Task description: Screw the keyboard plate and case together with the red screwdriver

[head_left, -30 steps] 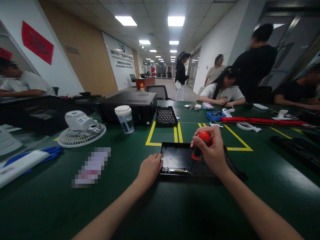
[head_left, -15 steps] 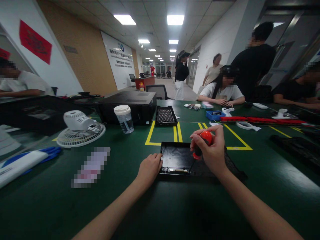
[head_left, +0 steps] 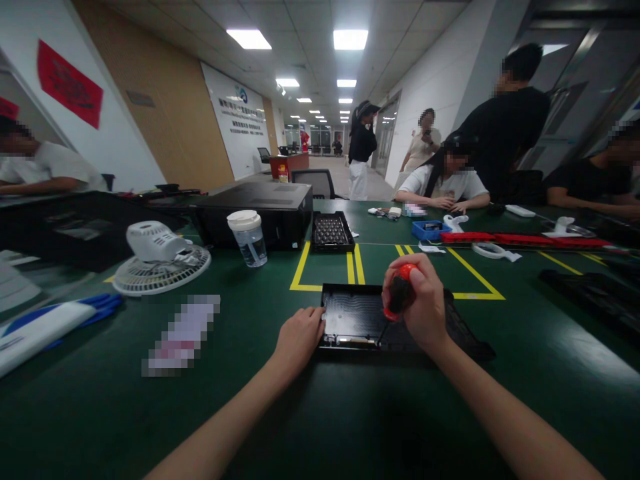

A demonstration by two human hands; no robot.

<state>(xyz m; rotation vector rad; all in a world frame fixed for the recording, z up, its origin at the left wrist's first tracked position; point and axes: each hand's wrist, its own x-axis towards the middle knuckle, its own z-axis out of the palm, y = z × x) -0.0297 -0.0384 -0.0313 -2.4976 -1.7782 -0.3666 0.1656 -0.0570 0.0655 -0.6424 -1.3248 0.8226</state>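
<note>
The right hand (head_left: 423, 313) grips the red screwdriver (head_left: 400, 292) tight, tip down at the near edge of the black tray (head_left: 350, 313). Its fingers have curled lower over the red top, so it looks mid-twist. The left hand (head_left: 299, 337) steadies the tray's left edge with loose fingertips

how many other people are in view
6: seated person far left, capped person in the hallway, person in beige, seated person in white opposite, standing person in black, seated person far right. More may be hidden down the hallway.
</note>
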